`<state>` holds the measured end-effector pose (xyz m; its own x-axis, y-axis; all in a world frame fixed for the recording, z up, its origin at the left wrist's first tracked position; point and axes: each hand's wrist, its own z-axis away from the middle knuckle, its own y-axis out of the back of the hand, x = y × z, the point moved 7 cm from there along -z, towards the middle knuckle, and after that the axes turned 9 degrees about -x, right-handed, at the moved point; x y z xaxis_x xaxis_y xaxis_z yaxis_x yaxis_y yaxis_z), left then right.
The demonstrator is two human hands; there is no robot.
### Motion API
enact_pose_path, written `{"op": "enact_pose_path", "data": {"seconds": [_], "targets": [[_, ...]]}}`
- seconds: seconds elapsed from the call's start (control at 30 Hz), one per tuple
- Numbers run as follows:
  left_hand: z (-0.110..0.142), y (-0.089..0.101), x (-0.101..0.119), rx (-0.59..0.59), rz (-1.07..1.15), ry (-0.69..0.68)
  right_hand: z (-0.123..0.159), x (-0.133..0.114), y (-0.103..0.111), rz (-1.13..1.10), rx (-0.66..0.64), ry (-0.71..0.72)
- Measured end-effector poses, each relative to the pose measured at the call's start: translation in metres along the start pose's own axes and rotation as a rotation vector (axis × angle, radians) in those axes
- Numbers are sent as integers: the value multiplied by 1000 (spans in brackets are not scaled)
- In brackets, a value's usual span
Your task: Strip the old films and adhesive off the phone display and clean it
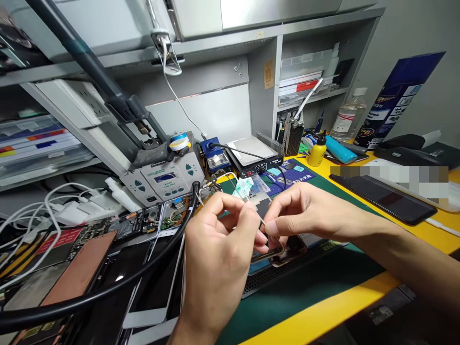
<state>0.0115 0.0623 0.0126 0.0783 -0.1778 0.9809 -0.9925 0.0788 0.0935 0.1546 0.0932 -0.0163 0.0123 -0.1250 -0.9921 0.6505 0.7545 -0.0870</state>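
Grip of the left hand (219, 249): narrow, thumb and forefinger pinching a thin pale piece (262, 222). Grip of the right hand (305, 211): likewise narrow, thumb and fingers closed at the lower end of the same piece (its exact form is largely hidden by the fingers). The piece is held between the two hands, above a gold-rimmed phone part (283, 249).

Nearest, the yellow edge of the bench (305, 309) borders a green mat (312, 282), on which a dark perforated pad (258, 283) lies below the hands. To the left, a thick black hose (108, 290) crosses white-framed phone panels (147, 318) and a copper-coloured plate (79, 268).

Further back stand a grey control station (165, 182), a blue unit (215, 158) and a flat-topped device (251, 149). On the right side, a dark phone (384, 199) lies face up; beyond it are a yellow bottle (317, 151), a clear bottle (348, 117) and a tall blue can (402, 98). Grey shelving (263, 60) rises behind.
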Motion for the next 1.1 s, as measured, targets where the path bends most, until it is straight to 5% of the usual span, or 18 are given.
{"op": "enact_pose_path", "data": {"seconds": [0.27, 1.1], "targets": [[1, -6, -1, -33, 150, 15, 0, -6, 0, -86, -59, 67], [6, -19, 0, -112, 93, -55, 2, -9, -5, 0, -94, 78]]}}
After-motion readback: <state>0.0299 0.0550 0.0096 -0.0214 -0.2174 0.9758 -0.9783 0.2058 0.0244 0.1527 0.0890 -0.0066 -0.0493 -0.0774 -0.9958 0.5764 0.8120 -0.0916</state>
